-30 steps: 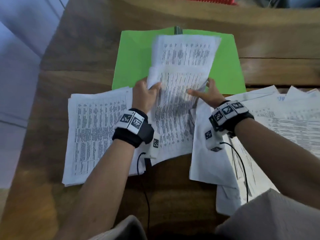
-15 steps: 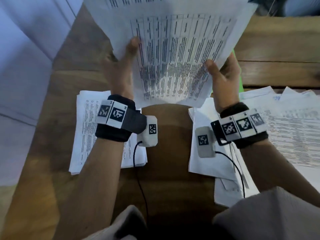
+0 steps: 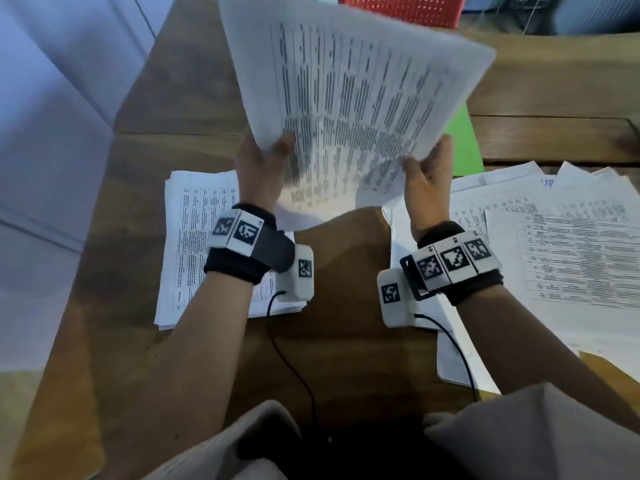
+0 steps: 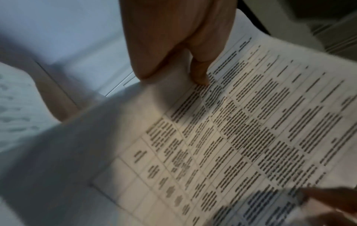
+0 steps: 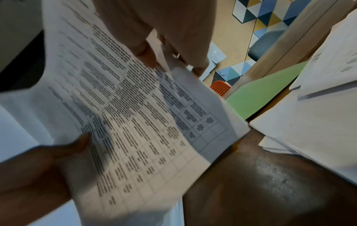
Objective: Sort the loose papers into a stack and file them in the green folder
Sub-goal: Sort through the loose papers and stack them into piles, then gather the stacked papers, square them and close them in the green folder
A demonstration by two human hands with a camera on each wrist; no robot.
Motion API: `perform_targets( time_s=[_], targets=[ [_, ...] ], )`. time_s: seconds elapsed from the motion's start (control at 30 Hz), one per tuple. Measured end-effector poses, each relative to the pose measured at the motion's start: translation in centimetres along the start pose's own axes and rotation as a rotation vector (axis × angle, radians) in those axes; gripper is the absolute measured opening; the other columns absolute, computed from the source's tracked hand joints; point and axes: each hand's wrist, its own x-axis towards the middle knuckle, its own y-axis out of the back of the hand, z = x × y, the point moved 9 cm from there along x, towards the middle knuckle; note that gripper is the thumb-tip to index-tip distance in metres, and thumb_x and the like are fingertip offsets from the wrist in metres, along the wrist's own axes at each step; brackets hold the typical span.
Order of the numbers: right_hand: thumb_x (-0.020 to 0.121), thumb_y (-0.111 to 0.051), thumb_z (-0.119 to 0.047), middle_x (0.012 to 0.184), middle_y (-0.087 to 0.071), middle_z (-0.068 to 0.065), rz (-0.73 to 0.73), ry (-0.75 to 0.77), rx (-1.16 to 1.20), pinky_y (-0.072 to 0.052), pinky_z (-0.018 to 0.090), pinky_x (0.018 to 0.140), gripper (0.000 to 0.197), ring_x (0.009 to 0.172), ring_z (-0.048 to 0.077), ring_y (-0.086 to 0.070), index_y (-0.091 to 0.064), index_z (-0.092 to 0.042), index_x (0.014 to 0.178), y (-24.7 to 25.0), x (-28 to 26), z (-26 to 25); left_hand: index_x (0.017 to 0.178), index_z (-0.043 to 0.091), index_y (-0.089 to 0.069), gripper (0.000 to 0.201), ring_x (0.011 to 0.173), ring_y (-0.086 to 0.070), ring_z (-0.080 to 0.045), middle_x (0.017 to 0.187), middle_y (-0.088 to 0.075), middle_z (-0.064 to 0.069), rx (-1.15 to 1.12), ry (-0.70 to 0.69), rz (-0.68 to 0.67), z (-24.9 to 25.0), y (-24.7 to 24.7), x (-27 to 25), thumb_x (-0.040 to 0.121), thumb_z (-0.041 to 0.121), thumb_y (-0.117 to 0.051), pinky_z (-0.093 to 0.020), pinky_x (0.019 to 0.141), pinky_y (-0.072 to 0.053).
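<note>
Both hands hold a sheaf of printed papers [image 3: 356,98] up in the air above the table, tilted to the right. My left hand [image 3: 259,164] pinches its lower left edge, thumb on the printed face [image 4: 201,78]. My right hand [image 3: 427,168] grips the lower right edge, with the thumb on top [image 5: 144,56]. The green folder [image 3: 464,147] lies flat on the table behind the sheaf, mostly hidden; a strip shows at the right [image 5: 258,93]. A neat pile of papers [image 3: 194,244] lies under my left wrist. Loose sheets [image 3: 554,244] spread out at the right.
The wooden table [image 3: 346,341] shows bare between the two paper piles. A red perforated basket [image 3: 401,8] stands at the far edge. A white wall [image 3: 52,133] runs along the left side. Wrist-camera cables trail toward my body.
The sheaf was lifted off the green folder and raised in both hands. Since half a second ago it has turned clockwise, with both hands lower in view and closer together.
</note>
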Motion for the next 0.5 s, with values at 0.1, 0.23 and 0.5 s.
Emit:
perform_targets(
  time_s=[0.1,0.23,0.5],
  targets=[
    [0.086,-0.046,-0.004,0.089,-0.049,0.015,-0.09,-0.069,-0.144,-0.048,0.037,0.076,0.025,0.079,0.026,-0.05,-0.036,-0.026,0.082,-3.1,-0.9,1.6,0.1,0.006,-0.059,0.018,0.076,-0.064,-0.008,0.087,-0.065,0.005,0.025,0.002,0.121,1.1,3.3,2.0,0.084,0.01,-0.064,-0.008,0.062,-0.05],
    [0.091,-0.05,-0.006,0.074,-0.051,-0.001,-0.2,-0.155,-0.445,-0.038,0.008,0.057,0.02,0.066,0.011,-0.046,-0.043,-0.019,0.077,-6.9,-3.0,4.1,0.113,-0.001,-0.059,0.038,0.082,-0.057,-0.019,0.096,-0.063,-0.007,0.264,0.074,0.253,-1.6,9.0,4.2,0.082,0.02,-0.065,-0.014,0.058,-0.045],
    [0.091,-0.053,-0.014,0.086,-0.058,0.008,-0.497,-0.432,-0.751,-0.046,0.031,0.075,0.021,0.085,0.02,-0.053,-0.05,-0.012,0.07,-11.5,-9.0,11.3,0.118,0.001,-0.06,0.034,0.11,-0.059,-0.035,0.12,-0.063,-0.019,0.691,0.386,0.245,-11.7,16.5,1.9,0.088,0.014,-0.052,-0.031,0.08,-0.046]
  ],
)
